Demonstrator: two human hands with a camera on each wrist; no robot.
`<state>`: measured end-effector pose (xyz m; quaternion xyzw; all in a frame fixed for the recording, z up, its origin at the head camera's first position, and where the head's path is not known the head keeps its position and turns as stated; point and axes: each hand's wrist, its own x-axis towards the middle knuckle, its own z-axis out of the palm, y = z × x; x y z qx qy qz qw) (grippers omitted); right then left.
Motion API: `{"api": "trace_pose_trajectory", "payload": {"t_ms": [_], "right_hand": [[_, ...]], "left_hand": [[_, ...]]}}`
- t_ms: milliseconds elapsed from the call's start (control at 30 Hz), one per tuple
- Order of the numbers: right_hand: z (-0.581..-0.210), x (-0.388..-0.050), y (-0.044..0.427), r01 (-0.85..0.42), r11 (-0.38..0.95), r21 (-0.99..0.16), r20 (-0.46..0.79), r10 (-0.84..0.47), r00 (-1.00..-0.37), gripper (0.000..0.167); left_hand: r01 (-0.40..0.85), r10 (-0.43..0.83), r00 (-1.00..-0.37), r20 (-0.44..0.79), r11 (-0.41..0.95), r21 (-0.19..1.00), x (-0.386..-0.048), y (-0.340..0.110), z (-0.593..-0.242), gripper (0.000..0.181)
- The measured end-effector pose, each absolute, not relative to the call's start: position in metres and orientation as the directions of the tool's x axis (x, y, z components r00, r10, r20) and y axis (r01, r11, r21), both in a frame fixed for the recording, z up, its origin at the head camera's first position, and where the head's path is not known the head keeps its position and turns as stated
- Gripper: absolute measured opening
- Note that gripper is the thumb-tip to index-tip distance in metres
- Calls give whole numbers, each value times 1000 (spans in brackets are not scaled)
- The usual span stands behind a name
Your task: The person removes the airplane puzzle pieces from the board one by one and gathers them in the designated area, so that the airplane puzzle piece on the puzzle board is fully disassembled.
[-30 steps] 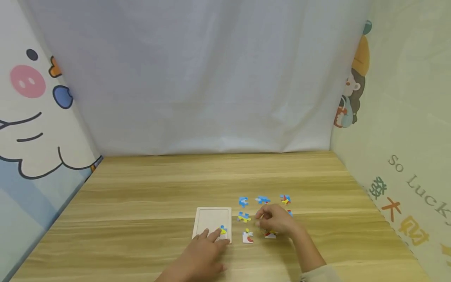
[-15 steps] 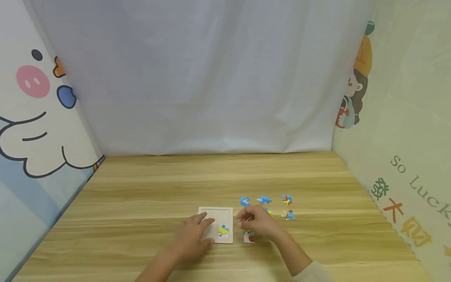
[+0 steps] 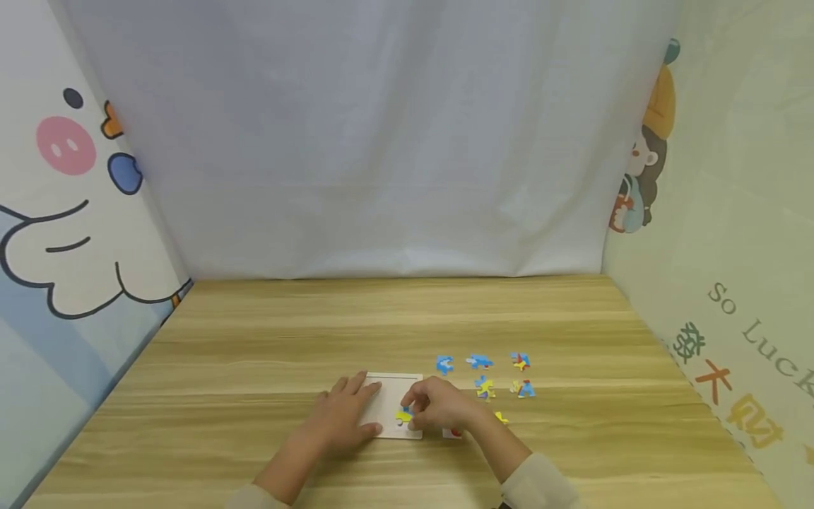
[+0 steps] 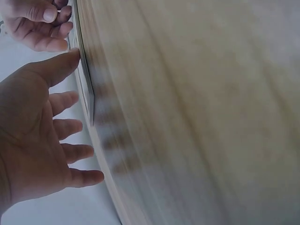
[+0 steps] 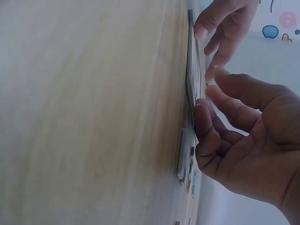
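Observation:
A pale wooden puzzle tray [image 3: 389,424] lies near the table's front. My left hand [image 3: 343,416] rests on its left edge with spread fingers; in the left wrist view the left hand [image 4: 40,131] has its thumb at the tray's rim. A yellow, blue and white puzzle piece [image 3: 403,416] sits in the tray's lower right. My right hand [image 3: 439,404] is over the tray's right edge, thumb and forefinger bent about that piece in a pinch. The right wrist view shows the right hand [image 5: 253,126] with its other fingers curled; the fingertip contact is partly hidden.
Several loose puzzle pieces lie right of the tray, among them a blue piece [image 3: 479,361], a yellow piece [image 3: 485,387] and a red and white piece [image 3: 452,433] partly under the right hand. A grey curtain [image 3: 394,141] hangs behind the wooden table [image 3: 267,339].
My right hand has moved left from the loose pieces to the tray. My left hand has shifted left, off the tray's lower part, uncovering the piece there. The head view has shifted slightly.

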<state>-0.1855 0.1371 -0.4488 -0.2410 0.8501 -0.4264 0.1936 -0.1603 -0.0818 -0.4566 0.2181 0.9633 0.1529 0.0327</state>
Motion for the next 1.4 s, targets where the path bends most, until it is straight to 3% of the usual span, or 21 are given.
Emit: {"api": "trace_pose_trajectory", "payload": {"t_ms": [233,400,800,1400], "right_hand": [[-451,-191,134,-253,573,-779,-145,-559,-816,26],[-452,-194,131,-270,576,-772,-132,-560,-818,26],[-451,-194,129,-257,566,-783,-140,-563,-814,24],[-452,-196,138,-242,465,-852,-111,-610,-785,25]], "left_hand": [[381,417,-906,-75,879,288,-162,-80,-453,64],[377,408,-909,-83,892,251,-160,-79,-452,66],[349,389,-917,-92,892,288,-157,-80,-450,67],[340,387,-914,-126,897,283,-161,-76,-454,66]]}}
